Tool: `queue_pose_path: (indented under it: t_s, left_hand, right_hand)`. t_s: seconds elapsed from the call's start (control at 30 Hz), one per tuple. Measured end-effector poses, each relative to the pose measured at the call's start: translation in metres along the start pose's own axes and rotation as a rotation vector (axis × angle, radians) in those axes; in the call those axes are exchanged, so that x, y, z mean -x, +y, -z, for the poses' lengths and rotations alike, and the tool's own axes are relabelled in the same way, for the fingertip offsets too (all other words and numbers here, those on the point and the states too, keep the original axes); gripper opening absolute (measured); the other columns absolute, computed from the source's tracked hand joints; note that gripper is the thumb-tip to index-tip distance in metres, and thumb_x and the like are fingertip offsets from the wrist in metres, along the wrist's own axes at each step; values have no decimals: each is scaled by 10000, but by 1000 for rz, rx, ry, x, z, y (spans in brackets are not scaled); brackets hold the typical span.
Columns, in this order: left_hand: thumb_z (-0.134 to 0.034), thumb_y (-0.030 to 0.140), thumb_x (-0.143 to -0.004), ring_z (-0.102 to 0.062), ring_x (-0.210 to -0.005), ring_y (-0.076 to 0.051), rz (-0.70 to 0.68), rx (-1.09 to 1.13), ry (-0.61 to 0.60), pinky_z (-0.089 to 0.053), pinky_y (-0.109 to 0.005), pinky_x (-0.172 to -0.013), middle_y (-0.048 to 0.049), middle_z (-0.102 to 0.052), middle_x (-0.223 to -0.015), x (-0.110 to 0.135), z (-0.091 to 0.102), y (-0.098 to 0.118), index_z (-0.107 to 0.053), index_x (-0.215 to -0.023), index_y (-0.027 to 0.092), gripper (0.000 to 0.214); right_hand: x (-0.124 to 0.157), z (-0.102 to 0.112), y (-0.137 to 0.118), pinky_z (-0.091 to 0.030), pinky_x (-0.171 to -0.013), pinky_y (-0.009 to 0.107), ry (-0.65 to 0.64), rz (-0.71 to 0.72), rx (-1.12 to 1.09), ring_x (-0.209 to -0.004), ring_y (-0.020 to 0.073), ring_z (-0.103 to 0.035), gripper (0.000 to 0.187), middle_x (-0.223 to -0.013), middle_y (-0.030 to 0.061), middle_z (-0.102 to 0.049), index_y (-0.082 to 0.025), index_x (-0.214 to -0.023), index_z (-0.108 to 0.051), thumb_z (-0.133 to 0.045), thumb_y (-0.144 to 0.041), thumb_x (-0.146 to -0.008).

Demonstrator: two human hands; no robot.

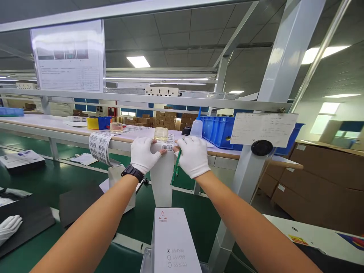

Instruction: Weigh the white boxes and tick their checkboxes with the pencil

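Here, in the head view, the left hand [145, 154] and the right hand [193, 156], both gloved, pinch a barcode label [168, 146] against the top end of a tall white carton [162, 178]; the right also clamps a green tool [176, 167]. Pressing evenly from the middle outward should avoid wrinkles. Behind the carton, a blue bin [220, 131]; its contents are hidden. Left of it hangs a label roll [99, 146].

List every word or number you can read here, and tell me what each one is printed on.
"BS 4500", ticked, "BS 6000", "BS 8000": white box, near end.
Red logo above them: too small to read.
Barcode label pressed by left hand and right hand: digits blurred.
Label roll: barcodes only, unreadable.
Hanging sheet and paper tag: text too blurred.
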State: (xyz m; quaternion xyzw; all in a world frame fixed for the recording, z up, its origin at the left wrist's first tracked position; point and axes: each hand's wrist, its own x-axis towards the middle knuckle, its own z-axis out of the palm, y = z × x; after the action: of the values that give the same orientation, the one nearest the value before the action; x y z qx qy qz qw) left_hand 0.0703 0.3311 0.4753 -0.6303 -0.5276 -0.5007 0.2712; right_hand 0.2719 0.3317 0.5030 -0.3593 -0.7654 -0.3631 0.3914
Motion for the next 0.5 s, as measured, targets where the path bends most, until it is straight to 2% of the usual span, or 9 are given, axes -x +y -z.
queue_pose_path:
  t_s: [0.1,0.2,0.27,0.33,0.4,0.43,0.5]
  left_hand:
    - [-683,601,-757,-620,-986,-311,12,-11,-5,-459,-463,-916,-109,-697,-998,4,0,1,-653,-962,184,465]
    - [-712,650,-703,-607,-1040,-341,28,-33,-69,-454,-492,-935,-123,-686,-1033,-2,3,2,-650,-1008,183,561]
    - [-757,672,-637,-598,-1074,-366,30,-37,-134,-457,-521,-957,-131,-681,-1050,-8,8,0,-649,-1050,177,653]
    - [-795,653,-600,-584,-1134,-381,-22,0,-193,-451,-542,-1017,-146,-669,-1122,-7,16,-3,-631,-1132,160,743]
    - [-794,613,-629,-521,-1267,-393,-82,61,-208,-410,-558,-1113,-171,-615,-1284,15,29,-4,-568,-1266,144,823]
    - [-772,590,-672,-470,-1339,-393,-92,98,-206,-382,-566,-1154,-176,-566,-1373,35,39,-2,-525,-1328,150,828]
    - [-690,542,-777,-374,-1437,-386,-42,167,-216,-365,-601,-1181,-146,-471,-1501,95,64,10,-458,-1414,214,753]
  right_hand:
    - [-8,-6,-1,-299,-741,399,-17,27,0,-924,294,-517,117,-855,88,-666,-188,-873,-699,-637,-273,-925]
    - [-10,-6,-2,-303,-722,385,45,65,-32,-860,269,-520,109,-775,69,-639,-192,-810,-681,-607,-165,-885]
    - [-4,-2,-7,-318,-704,373,86,117,-99,-818,255,-523,167,-749,68,-621,-190,-823,-684,-547,-117,-884]
    - [15,5,-17,-352,-709,363,131,131,-249,-798,241,-538,211,-778,67,-635,-188,-868,-686,-490,-129,-922]
    - [49,14,-28,-400,-740,349,155,16,-486,-771,219,-561,213,-804,52,-652,-189,-881,-676,-479,-189,-965]
    - [70,18,-33,-421,-744,337,140,-103,-610,-749,207,-571,204,-798,40,-653,-191,-872,-669,-498,-231,-975]
    - [119,26,-36,-447,-695,308,29,-409,-808,-691,194,-575,215,-756,22,-646,-194,-833,-660,-555,-328,-964]
